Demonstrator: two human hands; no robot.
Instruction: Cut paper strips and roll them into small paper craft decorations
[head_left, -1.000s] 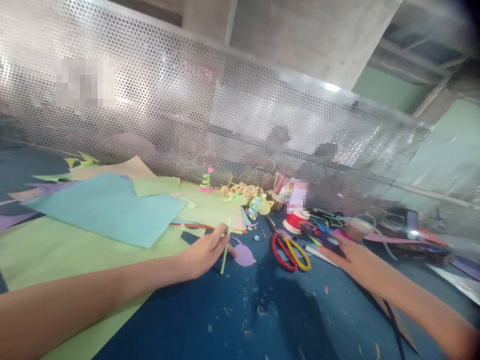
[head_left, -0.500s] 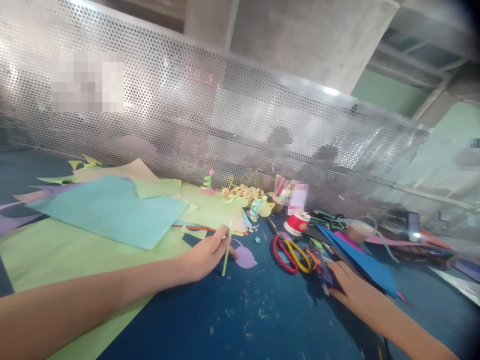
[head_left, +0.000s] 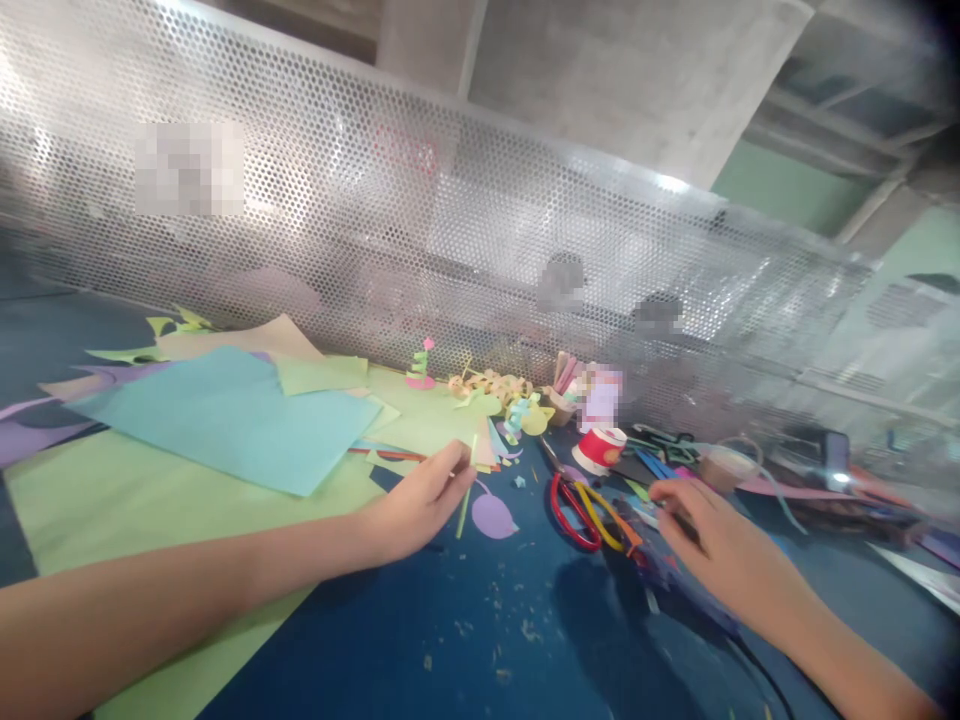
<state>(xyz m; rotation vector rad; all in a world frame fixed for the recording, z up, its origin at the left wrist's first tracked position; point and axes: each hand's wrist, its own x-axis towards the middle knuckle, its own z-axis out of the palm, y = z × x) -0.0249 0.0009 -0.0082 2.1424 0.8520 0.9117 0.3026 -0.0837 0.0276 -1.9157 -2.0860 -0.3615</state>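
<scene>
My left hand (head_left: 427,505) pinches a thin light green paper strip (head_left: 466,500), which stands nearly upright between its fingertips. Beside it on the dark blue table lies a round purple paper piece (head_left: 494,517) with a thin stem. My right hand (head_left: 709,535) hovers over a dark blue glue gun (head_left: 675,575) with a black cord; its fingers are loosely bent and apart, and nothing shows in them. Left of the glue gun rest scissors (head_left: 581,512) with one red and one yellow handle.
Light green sheets (head_left: 112,510) and a blue sheet (head_left: 232,420) cover the left side. At the back stand a red-and-white paper cup (head_left: 601,450) and small paper models (head_left: 421,367). A perforated metal screen (head_left: 360,220) closes off the far edge. Blue paper and clutter lie right.
My right hand has let go of the glue gun and risen above it; the glue gun now lies on the table. My left hand still holds the green strip, nearly in place.
</scene>
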